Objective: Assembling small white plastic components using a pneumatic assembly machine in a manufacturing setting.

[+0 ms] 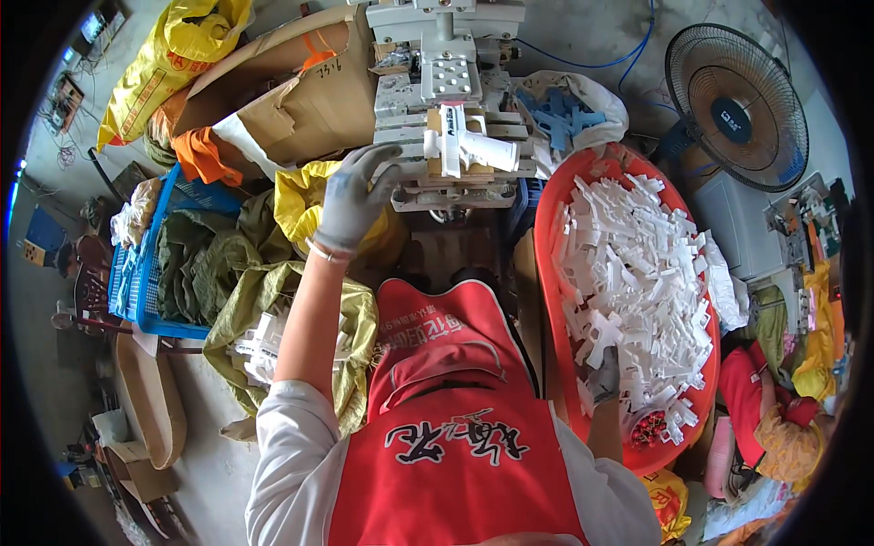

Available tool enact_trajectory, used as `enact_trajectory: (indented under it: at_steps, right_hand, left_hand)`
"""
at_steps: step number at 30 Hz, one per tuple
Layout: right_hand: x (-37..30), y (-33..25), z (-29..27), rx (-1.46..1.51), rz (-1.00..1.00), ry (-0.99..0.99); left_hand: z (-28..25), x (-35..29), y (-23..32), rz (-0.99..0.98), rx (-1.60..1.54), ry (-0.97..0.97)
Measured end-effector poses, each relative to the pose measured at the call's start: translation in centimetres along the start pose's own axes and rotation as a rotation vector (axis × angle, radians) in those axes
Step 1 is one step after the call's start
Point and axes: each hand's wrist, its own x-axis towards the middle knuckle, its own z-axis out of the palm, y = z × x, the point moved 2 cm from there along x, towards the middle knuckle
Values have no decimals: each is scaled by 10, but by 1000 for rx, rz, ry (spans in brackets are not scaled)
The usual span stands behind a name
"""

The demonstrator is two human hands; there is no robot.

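My left hand (353,198), in a pale grey glove, is raised just left of the press (451,77). Its fingers are curved and apart, holding nothing. On the jig of the press lies a white plastic toy pistol (469,146) with a dark mark along its top part; my left hand is not touching it. To the right, my gloved right hand (604,378) is down in a red oval tub (546,264) heaped with white toy pistol parts (637,264). Its fingers appear closed on one white toy pistol piece (599,335); the fingertips are partly hidden.
Left of me stand an olive sack (360,364) with white pieces, a blue basket (146,300) of dark cloth and a cardboard box (319,109). A white bag (601,96) of blue pieces and a fan (737,109) are at far right. Another person (783,428) sits at the right.
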Motion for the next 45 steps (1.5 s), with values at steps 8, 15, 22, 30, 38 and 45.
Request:
enact_trajectory:
  at_steps: [8,15,22,30,38,45]
  right_hand:
    - [11,-56,88,10,-149,-126]
    - [49,-145,268,-406,-495,-330]
    - [74,-150,406,-867,-1021,-728]
    - [78,-134,450,-1222,-1221,-972]
    - [7,-137,390,-1148,-1273,-629]
    - [24,-66,233,-1181,-930,-472]
  left_hand:
    - [35,50,-13,-6,-143,-296]
    - [31,35,-8,47,-110,-86]
    - [-21,-34,-24,-174,14,203]
    - [-62,-181,-41,-521,-38,242]
    - [-92,-259,-20,-614,84,328]
    - [-133,-361,-55,-966,-310,702]
